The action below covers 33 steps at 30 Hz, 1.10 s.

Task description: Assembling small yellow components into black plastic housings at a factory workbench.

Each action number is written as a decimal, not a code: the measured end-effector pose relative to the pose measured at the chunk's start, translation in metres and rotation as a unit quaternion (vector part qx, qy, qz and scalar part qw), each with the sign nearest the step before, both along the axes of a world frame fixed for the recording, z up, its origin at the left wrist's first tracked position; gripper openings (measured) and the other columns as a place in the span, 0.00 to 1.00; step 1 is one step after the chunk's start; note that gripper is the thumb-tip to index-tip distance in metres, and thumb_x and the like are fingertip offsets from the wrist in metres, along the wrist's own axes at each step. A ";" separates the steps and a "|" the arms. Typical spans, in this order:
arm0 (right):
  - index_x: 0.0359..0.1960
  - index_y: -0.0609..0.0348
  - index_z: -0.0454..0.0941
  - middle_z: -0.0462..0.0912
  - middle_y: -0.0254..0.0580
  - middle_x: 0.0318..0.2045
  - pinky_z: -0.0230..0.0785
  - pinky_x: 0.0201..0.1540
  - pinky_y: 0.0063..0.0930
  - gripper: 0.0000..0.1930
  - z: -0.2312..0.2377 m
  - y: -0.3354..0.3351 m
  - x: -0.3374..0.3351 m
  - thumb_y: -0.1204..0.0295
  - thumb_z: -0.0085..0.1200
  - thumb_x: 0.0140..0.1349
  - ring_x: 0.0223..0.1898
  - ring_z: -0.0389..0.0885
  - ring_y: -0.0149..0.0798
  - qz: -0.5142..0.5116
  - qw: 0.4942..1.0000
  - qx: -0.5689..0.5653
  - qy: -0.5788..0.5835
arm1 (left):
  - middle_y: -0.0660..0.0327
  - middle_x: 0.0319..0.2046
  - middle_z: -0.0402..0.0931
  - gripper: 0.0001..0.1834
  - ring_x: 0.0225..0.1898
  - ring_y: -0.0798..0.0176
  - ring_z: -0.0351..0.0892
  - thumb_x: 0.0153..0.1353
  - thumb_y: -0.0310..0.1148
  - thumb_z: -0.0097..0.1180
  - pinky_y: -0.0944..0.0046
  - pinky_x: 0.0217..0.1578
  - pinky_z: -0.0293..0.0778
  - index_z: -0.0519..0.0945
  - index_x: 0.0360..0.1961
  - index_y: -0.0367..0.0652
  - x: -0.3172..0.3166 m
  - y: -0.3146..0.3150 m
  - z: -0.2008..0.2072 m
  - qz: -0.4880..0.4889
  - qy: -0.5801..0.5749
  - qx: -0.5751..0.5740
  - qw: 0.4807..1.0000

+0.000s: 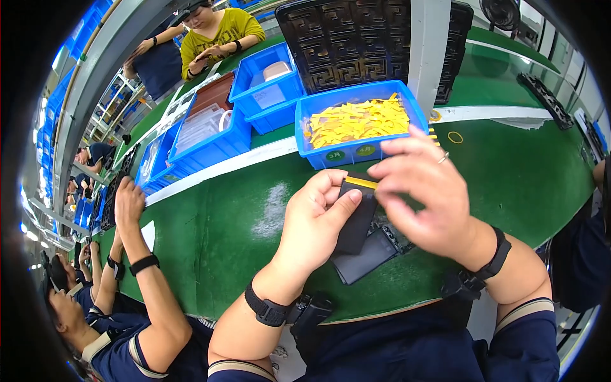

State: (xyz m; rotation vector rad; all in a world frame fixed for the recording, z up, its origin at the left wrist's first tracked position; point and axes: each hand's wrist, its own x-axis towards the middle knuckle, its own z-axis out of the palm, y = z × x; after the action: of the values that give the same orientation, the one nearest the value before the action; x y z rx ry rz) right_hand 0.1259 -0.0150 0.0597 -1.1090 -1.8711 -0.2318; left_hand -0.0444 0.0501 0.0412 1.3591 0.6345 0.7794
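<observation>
My left hand point(313, 219) grips a flat black rectangular piece point(358, 219), its thumb lying across the front face. A yellow strip point(361, 183) runs along the top end of that piece. Close beside this end is my right hand point(423, 191), fingers apart, with a ring on one; I see nothing held in it. Under my hands, a dark grey flat piece point(363, 260) lies on the green table, partly covered. Next to it is a black plastic part point(400, 238), mostly hidden by my right hand.
Beyond my hands stands a blue bin point(318, 156) of yellow strips. More blue bins point(200, 149) line up to the left. Black patterned trays point(347, 44) lean behind a white post point(429, 51). A yellow ring point(455, 137) lies on the green table point(509, 172). A co-worker's arm point(149, 280) reaches in at left.
</observation>
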 end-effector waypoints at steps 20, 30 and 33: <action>0.29 0.58 0.77 0.81 0.38 0.33 0.57 0.59 0.50 0.07 -0.011 0.008 0.004 0.80 0.60 0.46 0.41 0.78 0.42 -0.073 0.993 0.015 0.094 | 0.62 0.37 0.78 0.12 0.37 0.75 0.75 0.62 0.23 0.49 0.75 0.37 0.71 0.70 0.47 0.35 -0.002 0.001 0.001 0.013 -0.039 0.031 0.999; 0.29 0.64 0.77 0.79 0.44 0.25 0.68 0.36 0.31 0.06 -0.013 0.009 0.000 0.77 0.58 0.48 0.30 0.77 0.42 -0.031 0.964 -0.126 0.232 | 0.62 0.35 0.79 0.12 0.34 0.76 0.75 0.62 0.25 0.49 0.76 0.35 0.71 0.70 0.47 0.35 0.001 -0.001 0.001 0.003 -0.046 -0.021 0.999; 0.27 0.64 0.77 0.77 0.44 0.23 0.67 0.35 0.32 0.06 -0.015 0.010 -0.001 0.76 0.58 0.46 0.29 0.76 0.43 -0.038 0.974 -0.116 0.193 | 0.62 0.34 0.80 0.12 0.33 0.77 0.75 0.61 0.25 0.51 0.76 0.34 0.71 0.71 0.46 0.36 0.002 -0.004 -0.001 0.017 -0.019 0.008 1.000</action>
State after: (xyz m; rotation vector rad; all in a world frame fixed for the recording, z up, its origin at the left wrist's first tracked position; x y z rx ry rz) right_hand 0.1244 -0.0046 0.0447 -1.2827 -1.5339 0.1568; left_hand -0.0424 0.0466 0.0401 1.3480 0.6238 0.8367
